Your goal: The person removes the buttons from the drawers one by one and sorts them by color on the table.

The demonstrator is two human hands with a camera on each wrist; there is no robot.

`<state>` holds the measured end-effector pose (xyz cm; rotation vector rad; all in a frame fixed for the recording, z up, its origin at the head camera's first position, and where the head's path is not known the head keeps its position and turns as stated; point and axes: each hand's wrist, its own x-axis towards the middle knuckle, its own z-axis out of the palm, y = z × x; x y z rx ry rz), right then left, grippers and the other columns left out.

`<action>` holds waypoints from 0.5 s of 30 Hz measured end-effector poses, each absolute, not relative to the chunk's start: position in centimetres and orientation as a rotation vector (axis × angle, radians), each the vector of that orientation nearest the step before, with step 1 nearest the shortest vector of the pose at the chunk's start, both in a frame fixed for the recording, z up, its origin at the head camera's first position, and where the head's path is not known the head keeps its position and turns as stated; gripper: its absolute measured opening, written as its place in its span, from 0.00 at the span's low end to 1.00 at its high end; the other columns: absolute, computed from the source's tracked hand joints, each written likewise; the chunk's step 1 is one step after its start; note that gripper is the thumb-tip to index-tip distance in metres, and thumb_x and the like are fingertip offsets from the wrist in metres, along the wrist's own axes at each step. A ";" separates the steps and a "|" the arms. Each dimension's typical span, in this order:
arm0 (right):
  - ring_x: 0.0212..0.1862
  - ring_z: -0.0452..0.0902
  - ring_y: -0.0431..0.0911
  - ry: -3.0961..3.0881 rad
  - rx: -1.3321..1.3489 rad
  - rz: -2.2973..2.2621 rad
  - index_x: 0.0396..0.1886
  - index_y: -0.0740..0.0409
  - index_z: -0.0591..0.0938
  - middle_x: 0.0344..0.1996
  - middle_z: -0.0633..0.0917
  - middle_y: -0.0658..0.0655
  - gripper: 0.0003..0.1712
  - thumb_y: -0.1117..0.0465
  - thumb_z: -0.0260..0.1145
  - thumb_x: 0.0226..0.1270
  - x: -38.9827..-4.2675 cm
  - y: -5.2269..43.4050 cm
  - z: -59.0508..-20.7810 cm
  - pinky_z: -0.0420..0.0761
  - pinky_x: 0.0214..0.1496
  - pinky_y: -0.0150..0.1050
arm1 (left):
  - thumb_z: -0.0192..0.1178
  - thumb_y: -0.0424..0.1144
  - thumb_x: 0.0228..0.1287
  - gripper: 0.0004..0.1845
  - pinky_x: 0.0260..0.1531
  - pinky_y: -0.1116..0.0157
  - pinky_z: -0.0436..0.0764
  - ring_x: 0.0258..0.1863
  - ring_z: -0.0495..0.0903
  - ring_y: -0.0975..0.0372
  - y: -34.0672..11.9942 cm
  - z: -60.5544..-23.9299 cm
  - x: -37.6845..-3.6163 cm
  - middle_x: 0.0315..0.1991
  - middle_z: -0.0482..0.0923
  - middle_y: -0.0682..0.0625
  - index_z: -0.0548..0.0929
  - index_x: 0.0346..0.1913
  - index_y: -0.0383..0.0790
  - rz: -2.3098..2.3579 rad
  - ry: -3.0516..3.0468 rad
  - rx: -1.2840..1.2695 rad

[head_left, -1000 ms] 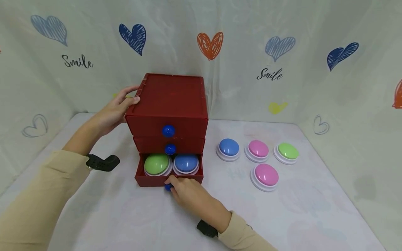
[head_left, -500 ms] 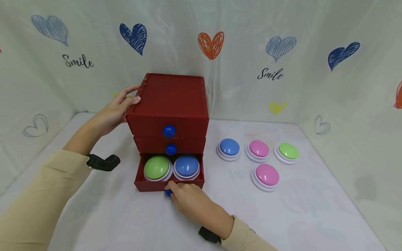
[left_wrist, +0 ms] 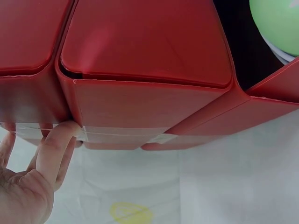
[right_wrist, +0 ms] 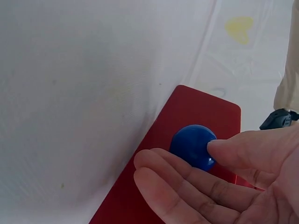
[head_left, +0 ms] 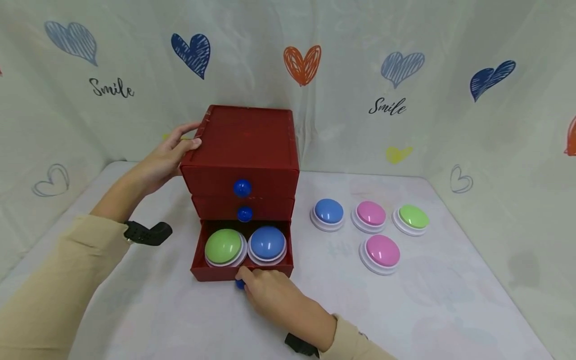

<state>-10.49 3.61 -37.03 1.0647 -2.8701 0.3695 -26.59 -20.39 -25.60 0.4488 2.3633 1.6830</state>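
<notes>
Around half-hidden blue knob (head_left: 240, 284), right hand (head_left: 272, 296) curled; against cabinet (head_left: 245, 137), left hand (head_left: 158, 162) unclenched

Smooth, satiny red drawer unit (head_left: 247, 135), glossy blue plastic-looking knob (right_wrist: 190, 143), shiny plastic-looking domed buttons (head_left: 382, 250), matt cloth sleeves (head_left: 54, 285).

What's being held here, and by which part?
The right hand holds the open bottom drawer by its blue knob. The left hand touches the red cabinet's left side without gripping it.
</notes>
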 end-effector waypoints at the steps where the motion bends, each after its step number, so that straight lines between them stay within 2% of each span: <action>1: 0.20 0.70 0.32 -2.879 1.068 0.373 0.40 0.53 0.75 0.22 0.81 0.46 0.07 0.62 0.62 0.64 -10.4 3.6 -37.0 0.72 0.24 0.21 | 0.42 0.56 0.71 0.31 0.43 0.67 0.76 0.46 0.75 0.71 -20.4 -25.6 -26.6 0.61 0.62 0.51 0.45 0.72 0.61 1.684 2.362 0.446; 5: 0.19 0.67 0.31 -2.908 1.078 0.378 0.40 0.52 0.75 0.20 0.79 0.45 0.07 0.61 0.62 0.64 -10.3 3.6 -36.9 0.70 0.24 0.20 | 0.42 0.56 0.70 0.31 0.43 0.67 0.75 0.46 0.75 0.71 -20.4 -25.6 -26.7 0.61 0.61 0.50 0.45 0.72 0.61 1.682 2.363 0.443; 15: 0.18 0.68 0.31 -2.925 1.111 0.352 0.38 0.52 0.74 0.19 0.79 0.46 0.04 0.60 0.60 0.66 -9.5 3.5 -36.6 0.69 0.22 0.21 | 0.42 0.57 0.70 0.32 0.43 0.68 0.75 0.46 0.74 0.71 -20.3 -25.5 -26.5 0.63 0.60 0.49 0.44 0.72 0.62 1.674 2.368 0.420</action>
